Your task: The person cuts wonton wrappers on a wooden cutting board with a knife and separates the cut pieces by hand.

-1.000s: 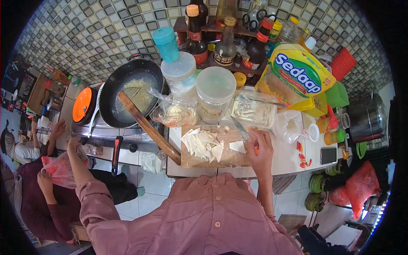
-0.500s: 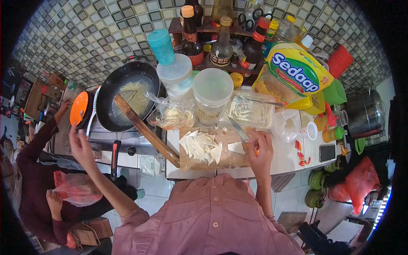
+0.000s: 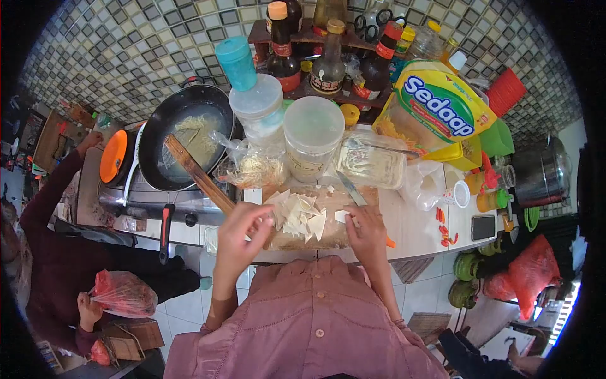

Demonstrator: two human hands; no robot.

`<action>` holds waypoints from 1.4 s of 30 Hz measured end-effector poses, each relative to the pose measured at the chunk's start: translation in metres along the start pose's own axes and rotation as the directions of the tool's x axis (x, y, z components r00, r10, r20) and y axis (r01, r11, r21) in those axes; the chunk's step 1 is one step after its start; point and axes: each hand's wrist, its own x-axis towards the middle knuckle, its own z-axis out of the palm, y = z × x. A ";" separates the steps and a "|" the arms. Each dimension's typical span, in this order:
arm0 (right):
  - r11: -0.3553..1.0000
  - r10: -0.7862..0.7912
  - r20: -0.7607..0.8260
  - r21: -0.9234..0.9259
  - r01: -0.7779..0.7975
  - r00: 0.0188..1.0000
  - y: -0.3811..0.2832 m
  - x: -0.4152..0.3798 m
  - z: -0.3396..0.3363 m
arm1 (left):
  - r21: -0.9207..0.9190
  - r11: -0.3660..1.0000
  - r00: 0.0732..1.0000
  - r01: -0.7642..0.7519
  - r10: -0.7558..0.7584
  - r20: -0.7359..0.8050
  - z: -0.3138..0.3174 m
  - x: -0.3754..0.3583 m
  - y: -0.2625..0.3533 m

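Observation:
My right hand [image 3: 368, 237] grips a knife [image 3: 351, 189] at the right of the wooden cutting board [image 3: 328, 242]. The blade slants up and left, and a bit of orange handle shows below the fingers. A white flat piece [image 3: 341, 216] lies by its fingertips, partly hidden. Thin off-white sheets, cut into pieces [image 3: 298, 213], are heaped on the board. Just left of that heap hovers my left hand [image 3: 243, 235], its fingers bent and apart with nothing seen in them. A long wooden stick [image 3: 197, 172] slants from the pan towards my left hand, which covers its lower end.
A black frying pan [image 3: 187, 139] holding pale food sits on the stove [image 3: 151, 205]. Behind the board stand a lidded tub [image 3: 312, 136], a plastic box [image 3: 372, 161] and a yellow packet [image 3: 439, 107]. At right lie red chilli pieces [image 3: 444, 235] and a phone [image 3: 483, 227]. Another person [image 3: 57, 252] is at left.
My left hand has come from beside the pan to the board's left edge. My right hand has shifted slightly left with the knife. The other person's bag has moved a little.

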 end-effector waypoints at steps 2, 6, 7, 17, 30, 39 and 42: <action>0.997 -0.034 0.037 -0.075 0.037 0.999 0.001 -0.003 0.005 | -0.005 1.000 0.990 0.027 -0.026 0.141 0.011 -0.007 -0.004; 0.987 -0.115 0.030 -0.112 0.118 0.993 -0.009 0.004 0.013 | 0.001 0.999 0.987 0.043 -0.042 0.155 0.020 -0.011 -0.005; 0.987 -0.146 0.048 -0.068 0.149 0.988 -0.012 0.008 0.016 | 0.000 0.999 0.986 0.041 -0.040 0.159 0.023 -0.011 -0.006; 0.945 -0.292 -0.004 -0.155 0.288 0.957 -0.027 0.025 0.046 | -0.015 1.000 0.988 0.004 -0.002 0.154 0.023 -0.006 -0.008; 0.429 0.503 0.147 0.813 -0.394 0.852 -0.018 0.009 0.003 | -0.343 0.905 0.965 0.252 -0.207 0.161 0.041 -0.015 -0.017; 0.061 0.439 0.312 0.925 -0.374 0.843 -0.023 0.000 -0.007 | -0.687 0.576 0.893 0.443 -0.219 0.392 0.066 -0.009 0.005; 0.075 0.433 0.321 0.919 -0.388 0.842 -0.022 -0.003 -0.008 | -0.647 0.663 0.922 0.378 -0.203 0.330 0.070 -0.008 0.003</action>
